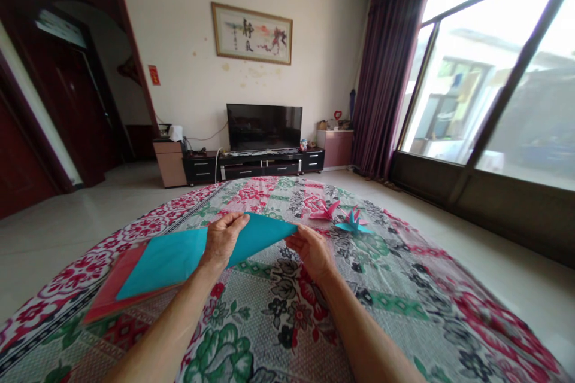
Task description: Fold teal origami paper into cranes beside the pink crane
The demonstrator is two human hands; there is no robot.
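Observation:
A blue sheet of paper (258,237) is stretched between my two hands, tapering to a point on the right. My left hand (221,239) pinches its upper left part between thumb and fingers. At the right corner, my right hand (312,249) has its thumb and fingertips closed on the tip. Left of my left hand lies another blue sheet (164,263), on top of a stack of red paper (108,287). Beyond my right hand sit folded paper cranes, a pink one (326,212) and a blue one (354,224), with more pink paper behind the blue one.
A flowered cloth (395,287) covers the round table under my hands. Past its far edge stand a low black TV cabinet (263,169) and a television (265,127). A large window (485,90) and a dark curtain (386,72) are on the right.

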